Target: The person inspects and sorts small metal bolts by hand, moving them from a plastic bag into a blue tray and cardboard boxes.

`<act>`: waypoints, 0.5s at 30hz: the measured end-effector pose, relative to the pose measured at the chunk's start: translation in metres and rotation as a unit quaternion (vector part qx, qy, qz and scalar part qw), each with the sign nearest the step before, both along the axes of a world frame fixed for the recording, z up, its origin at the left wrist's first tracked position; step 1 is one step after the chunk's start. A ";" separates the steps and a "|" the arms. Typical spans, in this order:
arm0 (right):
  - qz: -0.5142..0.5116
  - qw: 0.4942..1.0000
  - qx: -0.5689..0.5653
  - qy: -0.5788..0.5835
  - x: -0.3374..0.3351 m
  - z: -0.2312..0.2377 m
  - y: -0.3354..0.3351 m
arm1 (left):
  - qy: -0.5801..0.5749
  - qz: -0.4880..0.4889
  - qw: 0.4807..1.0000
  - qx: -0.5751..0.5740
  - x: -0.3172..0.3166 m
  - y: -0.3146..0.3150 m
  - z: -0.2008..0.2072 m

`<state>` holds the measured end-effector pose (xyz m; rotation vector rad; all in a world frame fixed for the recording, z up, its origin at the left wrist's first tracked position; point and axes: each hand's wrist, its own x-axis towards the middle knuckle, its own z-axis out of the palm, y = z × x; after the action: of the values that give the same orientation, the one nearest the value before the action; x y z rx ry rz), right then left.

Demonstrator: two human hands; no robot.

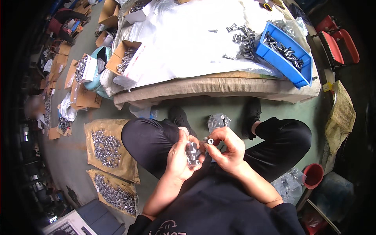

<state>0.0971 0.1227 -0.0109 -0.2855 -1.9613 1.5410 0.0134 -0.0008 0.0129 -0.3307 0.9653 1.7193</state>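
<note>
Above my lap, my left hand (177, 159) is closed around several shiny metal bolts (192, 149), their ends showing between thumb and fingers. My right hand (229, 149) pinches one bolt (210, 141) between thumb and forefinger. Its round end faces up and has a dark recess in the middle. The two hands are close together, with the pinched bolt just right of the bunch. Below and beyond them on the floor sits a clear plastic bag (217, 121) with metal parts in it, partly hidden by my right hand.
Ahead stands a low table covered in white plastic (188, 47), bearing a pile of loose bolts (246, 44) and a blue bin (297, 78). Cardboard boxes (117, 56) line its left. Two brown sacks (94, 154) with small metal parts lie at left; a red bucket (314, 176) stands right.
</note>
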 end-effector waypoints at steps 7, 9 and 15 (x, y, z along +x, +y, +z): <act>0.087 0.816 -0.569 -0.054 0.004 -0.010 0.004 | 0.015 -0.006 1.000 -0.007 0.000 0.002 0.006; 0.095 0.799 -0.591 -0.058 0.004 -0.011 0.005 | 0.087 -0.042 0.995 -0.029 -0.001 -0.001 -0.001; 0.104 0.793 -0.597 -0.057 0.007 -0.014 0.004 | 0.285 -0.098 0.945 -0.125 0.001 0.003 0.009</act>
<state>0.1040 0.1264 -0.0245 -0.6805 -0.8083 2.7911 0.0148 0.0024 0.0221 0.1148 1.5879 1.5339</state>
